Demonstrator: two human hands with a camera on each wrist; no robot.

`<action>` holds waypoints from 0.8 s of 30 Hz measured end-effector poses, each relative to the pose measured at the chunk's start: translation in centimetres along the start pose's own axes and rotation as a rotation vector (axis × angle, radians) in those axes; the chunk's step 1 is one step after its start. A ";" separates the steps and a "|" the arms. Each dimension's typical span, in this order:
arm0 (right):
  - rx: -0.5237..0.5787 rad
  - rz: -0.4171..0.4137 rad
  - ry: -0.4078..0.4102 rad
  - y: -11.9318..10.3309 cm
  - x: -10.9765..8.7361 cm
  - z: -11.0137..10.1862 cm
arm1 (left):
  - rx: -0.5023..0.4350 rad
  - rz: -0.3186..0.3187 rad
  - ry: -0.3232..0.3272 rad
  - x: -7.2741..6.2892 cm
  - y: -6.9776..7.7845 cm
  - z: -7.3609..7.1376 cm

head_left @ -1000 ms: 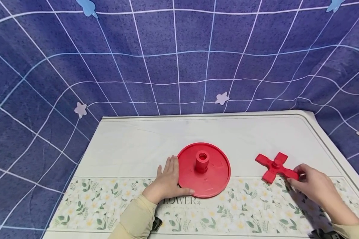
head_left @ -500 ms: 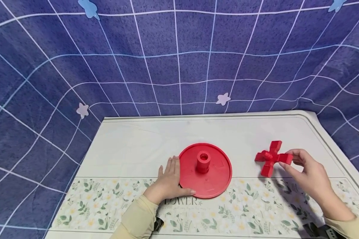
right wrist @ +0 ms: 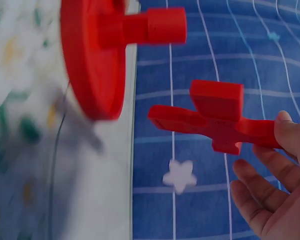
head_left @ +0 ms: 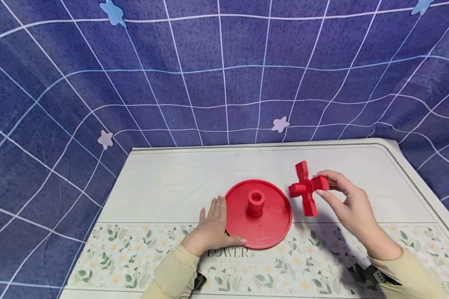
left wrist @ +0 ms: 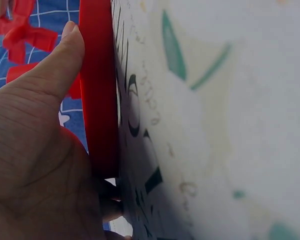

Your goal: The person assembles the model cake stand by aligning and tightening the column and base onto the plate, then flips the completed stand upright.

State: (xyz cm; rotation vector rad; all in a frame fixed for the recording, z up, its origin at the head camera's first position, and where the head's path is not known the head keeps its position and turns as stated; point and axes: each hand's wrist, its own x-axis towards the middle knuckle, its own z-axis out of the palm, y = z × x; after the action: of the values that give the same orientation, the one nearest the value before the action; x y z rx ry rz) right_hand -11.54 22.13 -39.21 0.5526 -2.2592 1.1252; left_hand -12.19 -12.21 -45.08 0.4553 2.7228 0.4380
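Observation:
A round red plate point(head_left: 275, 222) with a raised rim lies on the table, and a hollow upright post point(head_left: 256, 204) rises from its middle. My left hand point(head_left: 211, 229) rests against the plate's left side, fingers straight and thumb along the front rim. In the left wrist view, the thumb point(left wrist: 65, 57) touches the plate's edge point(left wrist: 98, 95). Right of the plate, my right hand point(head_left: 349, 204) pinches one arm of a red four-armed cross piece point(head_left: 306, 189), held tilted above the table with its short peg facing left. The right wrist view shows the cross point(right wrist: 222, 120) apart from the post point(right wrist: 166, 26).
The white table point(head_left: 168, 178) has a floral printed strip point(head_left: 142, 257) along its front. A blue gridded cloth point(head_left: 243, 83) with stars hangs behind and at both sides. Black straps point(head_left: 372, 274) sit at the wrists.
My right hand has lifted the cross piece off the table, tilted it and carried it left towards the plate. The left hand and the plate have stayed in place.

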 end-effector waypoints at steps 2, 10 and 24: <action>0.015 -0.026 -0.007 -0.7 0.6 0.9 | -0.001 -0.001 -0.003 0.0 0.0 0.0; -0.019 -0.109 -0.059 -2.4 2.4 4.1 | -0.016 -0.001 -0.006 0.1 -0.1 0.1; -0.058 -0.382 -0.200 -4.5 3.7 7.5 | 0.005 0.018 0.003 0.0 0.0 0.0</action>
State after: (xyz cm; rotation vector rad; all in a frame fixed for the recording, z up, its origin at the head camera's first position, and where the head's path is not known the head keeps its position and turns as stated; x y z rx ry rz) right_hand -13.94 13.02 -37.89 1.0610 -2.2124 0.8402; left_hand -12.18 -12.23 -45.11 0.4807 2.7255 0.4376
